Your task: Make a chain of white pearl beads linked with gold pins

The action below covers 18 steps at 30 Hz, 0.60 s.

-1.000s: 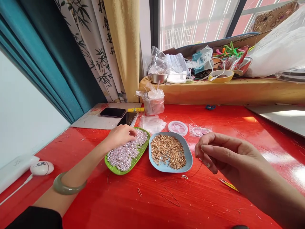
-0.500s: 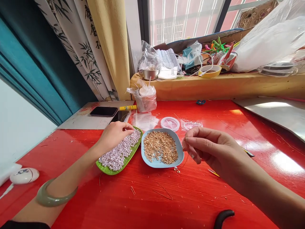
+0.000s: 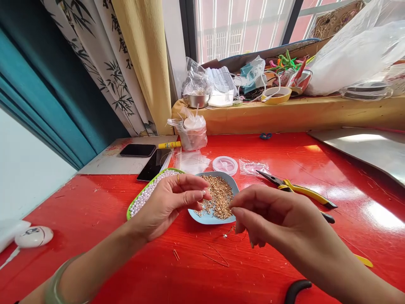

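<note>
My left hand (image 3: 167, 204) is closed in a pinch on a small pearly bead (image 3: 204, 192), in front of the light blue tray (image 3: 204, 218). Opposite it, the thumb and fingertips of my right hand (image 3: 278, 213) press together on a thin wire, which is hard to see. Beneath those fingers hangs or lies a short beaded strand (image 3: 225, 235) with a pearly end. Gold beads (image 3: 223, 196) fill much of the blue tray. To its left, partly behind my left hand, the green tray (image 3: 129, 213) holds pale lilac pearl beads (image 3: 148, 192).
Yellow-and-black pliers (image 3: 303, 192) lie behind my right hand, and a black curved handle (image 3: 295, 291) is at the front edge. Wire scraps (image 3: 218, 257) are on the red table. Farther back are a round plastic lid (image 3: 225, 165), phones (image 3: 137, 150) and a bagged cup (image 3: 193, 131).
My left hand has left the green tray and moved right, now with a bead in its fingertips. My right hand has come slightly down and left, uncovering the pliers.
</note>
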### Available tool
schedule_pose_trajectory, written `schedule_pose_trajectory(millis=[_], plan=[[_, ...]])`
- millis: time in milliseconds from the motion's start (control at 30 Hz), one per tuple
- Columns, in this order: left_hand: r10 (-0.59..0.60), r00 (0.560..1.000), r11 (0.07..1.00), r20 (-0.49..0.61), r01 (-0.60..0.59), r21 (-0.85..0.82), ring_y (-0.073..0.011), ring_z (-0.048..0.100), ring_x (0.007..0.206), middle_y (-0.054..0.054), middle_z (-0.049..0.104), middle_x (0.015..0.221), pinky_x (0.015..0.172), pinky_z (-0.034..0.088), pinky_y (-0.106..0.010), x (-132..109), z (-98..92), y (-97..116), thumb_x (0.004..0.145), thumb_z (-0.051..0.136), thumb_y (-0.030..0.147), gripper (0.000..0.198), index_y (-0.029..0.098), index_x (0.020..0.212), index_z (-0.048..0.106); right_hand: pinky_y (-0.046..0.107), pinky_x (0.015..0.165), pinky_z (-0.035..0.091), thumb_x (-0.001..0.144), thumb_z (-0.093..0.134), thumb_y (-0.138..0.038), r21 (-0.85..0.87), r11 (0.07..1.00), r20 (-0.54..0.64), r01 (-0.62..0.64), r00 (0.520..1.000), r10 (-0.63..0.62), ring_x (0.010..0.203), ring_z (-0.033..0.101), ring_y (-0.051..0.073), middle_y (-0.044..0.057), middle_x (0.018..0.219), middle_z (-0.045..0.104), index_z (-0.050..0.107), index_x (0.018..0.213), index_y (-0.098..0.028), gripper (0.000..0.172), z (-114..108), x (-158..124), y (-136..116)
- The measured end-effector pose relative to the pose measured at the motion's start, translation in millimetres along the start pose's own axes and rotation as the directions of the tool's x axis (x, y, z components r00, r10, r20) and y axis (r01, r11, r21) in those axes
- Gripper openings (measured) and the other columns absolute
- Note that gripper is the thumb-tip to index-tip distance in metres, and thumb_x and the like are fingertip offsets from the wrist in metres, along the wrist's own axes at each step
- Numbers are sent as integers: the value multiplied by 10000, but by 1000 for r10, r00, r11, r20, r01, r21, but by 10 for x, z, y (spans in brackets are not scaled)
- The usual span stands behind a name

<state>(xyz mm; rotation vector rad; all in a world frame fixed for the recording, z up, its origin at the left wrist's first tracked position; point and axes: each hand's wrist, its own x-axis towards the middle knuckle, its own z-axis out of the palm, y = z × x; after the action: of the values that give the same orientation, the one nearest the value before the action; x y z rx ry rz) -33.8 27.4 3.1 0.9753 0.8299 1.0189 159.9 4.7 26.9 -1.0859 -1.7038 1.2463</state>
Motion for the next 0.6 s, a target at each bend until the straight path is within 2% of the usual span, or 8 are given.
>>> schedule_pose_trajectory(millis=[200, 400, 600], plan=[[36, 999, 999, 24, -36, 11, -55, 613, 541, 0, 716, 672, 533, 485, -104, -11, 16, 4, 624, 767, 138, 66, 165, 670, 728, 134, 398, 381, 763, 531, -95, -290, 932, -83, 215, 965, -248, 442, 489, 59, -50, 504, 571, 620, 683, -183, 149, 12, -77, 5], [61, 998, 998, 25, -61, 10, -60, 606, 532, 2, 692, 646, 527, 487, -120, -6, 15, 2, 615, 773, 152, 64, 177, 658, 734, 114, 424, 373, 745, 533, -63, -395, 878, -113, 271, 934, -339, 434, 468, 37, -75, 489, 543, 612, 682, -190, 162, 33, -89, 27], [62, 998, 998, 13, -62, 2, -58, 607, 505, 21, 682, 650, 510, 497, -125, -9, 41, 5, 593, 783, 140, 114, 185, 688, 737, 140, 415, 354, 744, 530, -95, -454, 849, -155, 272, 914, -376, 416, 436, 41, -74, 473, 515, 610, 672, -185, 141, 41, -98, 51]])
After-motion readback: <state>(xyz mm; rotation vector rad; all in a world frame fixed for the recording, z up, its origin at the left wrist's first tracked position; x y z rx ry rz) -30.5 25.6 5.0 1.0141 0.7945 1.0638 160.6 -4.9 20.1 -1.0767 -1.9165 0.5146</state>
